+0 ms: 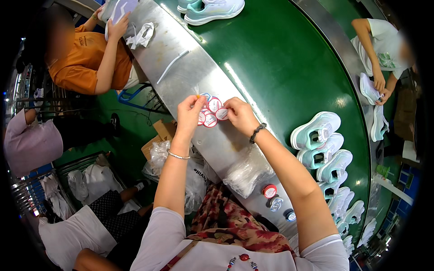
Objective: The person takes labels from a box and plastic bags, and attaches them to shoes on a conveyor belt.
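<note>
Both my hands are over the metal ledge, one on each side of a bunch of round white hang tags point(210, 118) with red rims. My left hand point(189, 114) pinches the top of the bunch, where a tuft of thin clear strands point(196, 89) and a small orange bit stick out. Part of the bunch is hidden by its fingers. On the other side, the thumb and fingertips of my right hand point(242, 118) are closed on the edge of the rightmost round tag point(221, 114).
A clear plastic bag point(248, 174) and small round containers, one red point(269, 190), lie on the ledge point(181, 74) near me. Pale sneakers point(316, 131) line the green conveyor point(280, 67) at right. A white strip point(172, 67) lies farther up. A co-worker in orange point(88, 58) handles a shoe.
</note>
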A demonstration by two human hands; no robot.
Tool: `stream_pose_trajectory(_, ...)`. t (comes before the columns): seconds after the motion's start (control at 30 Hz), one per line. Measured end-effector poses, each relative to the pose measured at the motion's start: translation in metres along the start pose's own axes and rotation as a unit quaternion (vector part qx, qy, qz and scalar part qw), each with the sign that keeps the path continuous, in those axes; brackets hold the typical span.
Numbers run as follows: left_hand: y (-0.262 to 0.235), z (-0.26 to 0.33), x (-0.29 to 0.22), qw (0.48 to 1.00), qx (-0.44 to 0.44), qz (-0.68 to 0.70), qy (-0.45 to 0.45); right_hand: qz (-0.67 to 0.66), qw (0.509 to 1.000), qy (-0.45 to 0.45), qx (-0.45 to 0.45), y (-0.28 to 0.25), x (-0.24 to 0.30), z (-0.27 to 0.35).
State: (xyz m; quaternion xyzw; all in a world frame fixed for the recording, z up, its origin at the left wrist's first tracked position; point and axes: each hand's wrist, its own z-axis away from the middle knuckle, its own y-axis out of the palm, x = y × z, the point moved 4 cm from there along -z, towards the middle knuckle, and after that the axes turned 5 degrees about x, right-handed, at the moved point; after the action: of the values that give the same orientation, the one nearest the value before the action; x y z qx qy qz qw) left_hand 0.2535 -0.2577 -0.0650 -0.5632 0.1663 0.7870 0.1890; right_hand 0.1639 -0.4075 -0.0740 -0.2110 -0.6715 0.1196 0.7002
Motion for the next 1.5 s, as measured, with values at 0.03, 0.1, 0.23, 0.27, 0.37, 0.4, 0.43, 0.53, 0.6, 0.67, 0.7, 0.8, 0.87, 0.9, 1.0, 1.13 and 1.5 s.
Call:
stream_pose_trajectory(0.03,0.002,-0.001,-0.004,1.000,0.001,0.005,0.002,-0.061,0.996,0.058,-0.006,-0.006,0.000,-0.002)
stream_pose_trajectory(0.1,0.001,-0.006,-0.014,0.999,-0.006,-0.033,0.014,-0.193,0.974,0.116,-0.032,-0.010,0.000,-0.007)
stream_pose_trajectory(0.23,0.026,-0.010,-0.010,0.999,0.024,-0.047,-0.010,-0.401,0.904,0.140,-0.044,0.016,-0.012,-0.004)
stream_pose_trajectory(0.27,0.013,-0.004,-0.006,0.998,-0.004,-0.051,-0.022,-0.326,0.923,0.201,-0.021,0.014,0.014,-0.007)
stream_pose_trajectory(0.37,0.013,-0.003,0.007,0.998,0.030,-0.035,-0.043,-0.005,0.997,0.033,-0.073,0.047,0.010,-0.012)
stream_pose_trajectory(0.4,-0.009,-0.003,0.014,0.998,-0.027,-0.047,-0.029,-0.003,0.996,0.082,-0.021,0.047,0.038,-0.004)
stream_pose_trajectory(0.43,-0.012,-0.004,0.018,0.999,-0.031,-0.005,-0.041,0.018,0.994,0.106,-0.009,0.043,0.048,0.009)
stream_pose_trajectory(0.53,-0.031,-0.026,0.046,0.995,-0.081,0.002,-0.055,0.084,0.979,0.165,-0.089,0.052,0.055,0.051)
stream_pose_trajectory(0.6,-0.081,-0.058,0.055,0.987,-0.133,-0.042,-0.075,0.100,0.986,0.134,-0.024,0.044,0.089,0.082)
stream_pose_trajectory(0.67,-0.075,-0.062,0.038,0.916,0.060,-0.379,0.119,0.036,0.987,0.144,-0.061,0.040,0.080,0.115)
stream_pose_trajectory(0.7,-0.039,-0.040,0.014,0.870,0.047,-0.435,0.227,0.002,0.990,0.099,-0.098,0.033,0.069,0.125)
stream_pose_trajectory(0.8,0.075,0.039,-0.027,0.820,0.074,-0.434,0.366,-0.023,0.979,-0.004,-0.204,-0.011,0.045,0.132)
stream_pose_trajectory(0.87,0.136,0.077,-0.033,0.791,0.139,-0.431,0.412,-0.016,0.965,-0.024,-0.259,-0.065,0.060,0.161)
stream_pose_trajectory(0.9,0.172,0.103,-0.026,0.769,0.197,-0.431,0.429,-0.042,0.949,-0.040,-0.309,-0.084,0.060,0.189)
stream_pose_trajectory(1.0,0.248,0.159,-0.010,0.695,0.316,-0.440,0.473,-0.012,0.930,0.074,-0.361,-0.136,0.092,0.278)
stream_pose_trajectory(1.13,0.331,0.209,0.029,0.560,0.412,-0.460,0.552,-0.085,0.804,0.151,-0.568,-0.154,0.107,0.397)
stream_pose_trajectory(1.5,0.425,0.186,0.078,0.404,0.356,-0.688,0.486,-0.137,0.613,0.290,-0.722,-0.087,0.102,0.578)
